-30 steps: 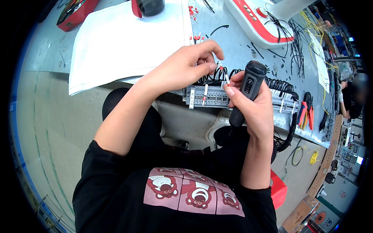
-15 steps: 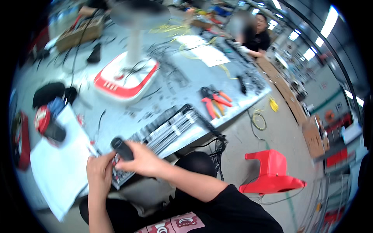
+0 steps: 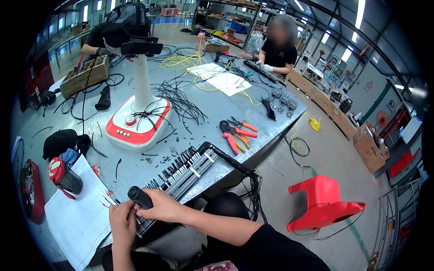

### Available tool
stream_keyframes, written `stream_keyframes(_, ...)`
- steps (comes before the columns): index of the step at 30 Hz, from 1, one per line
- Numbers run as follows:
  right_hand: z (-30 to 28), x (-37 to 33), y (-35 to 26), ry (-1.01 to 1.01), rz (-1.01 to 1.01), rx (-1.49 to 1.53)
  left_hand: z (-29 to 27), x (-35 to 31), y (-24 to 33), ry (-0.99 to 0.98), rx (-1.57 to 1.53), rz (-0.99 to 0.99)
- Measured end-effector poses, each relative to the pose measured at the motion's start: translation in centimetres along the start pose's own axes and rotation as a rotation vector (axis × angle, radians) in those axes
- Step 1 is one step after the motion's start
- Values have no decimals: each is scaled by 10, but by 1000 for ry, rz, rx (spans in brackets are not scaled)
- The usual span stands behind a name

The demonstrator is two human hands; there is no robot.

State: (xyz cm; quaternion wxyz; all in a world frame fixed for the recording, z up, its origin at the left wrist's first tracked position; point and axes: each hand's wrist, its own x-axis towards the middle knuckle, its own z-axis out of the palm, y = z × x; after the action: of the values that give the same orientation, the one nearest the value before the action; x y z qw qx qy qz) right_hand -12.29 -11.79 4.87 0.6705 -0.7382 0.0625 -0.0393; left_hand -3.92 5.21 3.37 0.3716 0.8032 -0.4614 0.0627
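My right hand (image 3: 159,205) is closed around a thick black cylindrical screwdriver-like tool (image 3: 139,197), whose working end is hidden by my fingers. It is held over the near left end of a long terminal-block strip (image 3: 190,175) that lies along the table's front edge. Many black and white wires sprout from the strip. My left hand (image 3: 122,221) is pinched at that same end, close to the tool. Thin wires with red tips (image 3: 110,198) stick out beyond its fingers; whether the fingers grip one of them is hidden.
Printed sheets (image 3: 74,221) and a black-and-red bottle (image 3: 65,177) lie left. Crimping pliers (image 3: 233,135) and cutters (image 3: 242,125) rest right. A white-and-red fan base (image 3: 135,131) stands midtable, with black wires (image 3: 181,99) beside it. A red stool (image 3: 318,201) is on the floor; two people work across the table.
The view has tilted up and steadied, showing more of the room. Both hands stay together at the strip's near end, the right still holding the black tool.
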Motion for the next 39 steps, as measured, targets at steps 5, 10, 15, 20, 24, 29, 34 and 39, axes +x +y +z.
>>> stream_keyframes(5,-2,11,18,135,-14,-217,16,2,-23,42,-449,-315)
stream_keyframes(10,6,-1,11,85,149,54,-10,8,-17,-200,-658,-468)
stream_keyframes(15,13,-1,5,36,185,90,-9,4,-25,-196,-750,-481)
stream_keyframes(20,9,-1,1,50,147,55,-6,15,-18,-269,-789,-560)
stream_keyframes(24,5,1,2,-17,127,-1,-7,15,-21,-277,-938,-594)
stream_keyframes(29,10,-2,-1,26,108,-51,1,8,-29,-250,-909,-587)
stream_keyframes(34,14,-1,-3,80,144,-94,-6,7,-24,-233,-927,-650)
stream_keyframes(39,11,-7,10,127,112,-246,7,5,-20,-147,-734,-557)
